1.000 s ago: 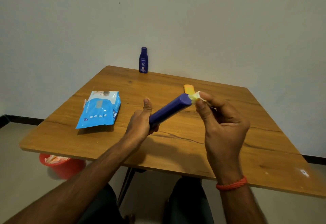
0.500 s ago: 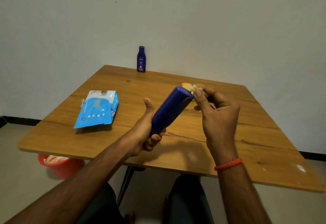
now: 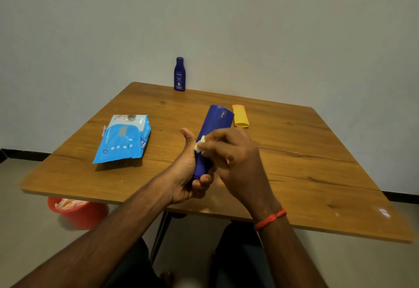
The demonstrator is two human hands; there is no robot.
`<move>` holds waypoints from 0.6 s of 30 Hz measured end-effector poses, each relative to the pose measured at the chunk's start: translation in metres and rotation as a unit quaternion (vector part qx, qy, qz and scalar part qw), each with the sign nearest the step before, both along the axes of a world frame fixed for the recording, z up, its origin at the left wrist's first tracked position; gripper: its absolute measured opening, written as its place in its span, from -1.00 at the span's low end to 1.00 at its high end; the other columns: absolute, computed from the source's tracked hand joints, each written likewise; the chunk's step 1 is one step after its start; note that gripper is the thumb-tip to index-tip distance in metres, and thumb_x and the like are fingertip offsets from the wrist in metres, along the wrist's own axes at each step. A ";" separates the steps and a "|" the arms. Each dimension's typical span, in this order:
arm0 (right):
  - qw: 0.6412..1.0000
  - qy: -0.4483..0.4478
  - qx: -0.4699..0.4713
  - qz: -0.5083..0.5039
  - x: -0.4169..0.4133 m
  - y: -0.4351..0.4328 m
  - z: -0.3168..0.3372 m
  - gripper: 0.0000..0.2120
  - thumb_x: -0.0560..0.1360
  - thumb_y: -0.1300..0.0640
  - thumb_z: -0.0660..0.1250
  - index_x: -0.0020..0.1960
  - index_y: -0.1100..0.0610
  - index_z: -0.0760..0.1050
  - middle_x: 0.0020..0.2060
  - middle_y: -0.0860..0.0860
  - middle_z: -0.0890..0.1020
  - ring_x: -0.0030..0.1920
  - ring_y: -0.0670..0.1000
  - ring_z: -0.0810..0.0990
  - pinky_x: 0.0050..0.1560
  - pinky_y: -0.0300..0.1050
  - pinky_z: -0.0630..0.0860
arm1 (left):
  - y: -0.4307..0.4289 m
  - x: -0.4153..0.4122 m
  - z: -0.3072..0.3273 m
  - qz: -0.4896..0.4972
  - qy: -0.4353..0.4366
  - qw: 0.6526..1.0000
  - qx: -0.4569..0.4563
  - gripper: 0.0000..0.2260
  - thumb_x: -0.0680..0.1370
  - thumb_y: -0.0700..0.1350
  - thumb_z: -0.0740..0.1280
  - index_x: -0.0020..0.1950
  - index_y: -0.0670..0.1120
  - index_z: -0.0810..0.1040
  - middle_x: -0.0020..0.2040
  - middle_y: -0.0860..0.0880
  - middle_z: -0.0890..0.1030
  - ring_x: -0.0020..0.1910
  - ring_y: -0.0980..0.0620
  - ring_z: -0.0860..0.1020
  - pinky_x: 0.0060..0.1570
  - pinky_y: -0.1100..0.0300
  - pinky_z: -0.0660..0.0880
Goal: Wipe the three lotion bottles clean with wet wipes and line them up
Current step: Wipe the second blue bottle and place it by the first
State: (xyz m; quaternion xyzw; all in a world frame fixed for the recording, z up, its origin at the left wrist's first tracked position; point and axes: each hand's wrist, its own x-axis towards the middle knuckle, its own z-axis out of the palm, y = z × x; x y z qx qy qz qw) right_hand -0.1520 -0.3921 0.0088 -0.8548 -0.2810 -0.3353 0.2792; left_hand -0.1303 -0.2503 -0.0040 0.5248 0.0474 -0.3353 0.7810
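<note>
Here, the left hand (image 3: 188, 174) is gripping the big bottle (image 3: 215, 124) by its lower end, fingers curled round it, holding it tilted above the worktop (image 3: 317, 163). The right hand (image 3: 235, 158) is pinching a wipe (image 3: 199, 145) against the bottle's side. A yellow bottle (image 3: 240, 119) is lying just beyond, a small bottle (image 3: 179, 74) is standing at the far edge, and the pack (image 3: 123, 138) is lying to the left.

There are three lotion bottles: one small dark-blue bottle (image 3: 179, 74), one large blue bottle (image 3: 215, 122) and one yellow bottle (image 3: 240, 119). There is one wet-wipe pack (image 3: 123, 138), one crumpled wipe (image 3: 199, 145), one red bucket (image 3: 79, 214) and one counter (image 3: 294, 151). Two hands show: left hand (image 3: 186, 174) and right hand (image 3: 235, 158).
</note>
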 end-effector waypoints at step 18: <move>0.967 -0.082 0.149 -0.192 0.024 -0.007 0.035 -0.82 0.52 0.17 0.43 0.11 0.17 0.63 -0.06 0.08 0.62 -0.07 -0.03 0.57 -0.10 -0.20 0.57 | 0.001 -0.003 0.004 -0.051 -0.087 0.992 0.072 -0.20 0.38 0.58 -0.14 -0.35 -0.12 0.47 -0.52 0.00 0.40 -0.61 0.12 0.30 -0.62 0.31 0.21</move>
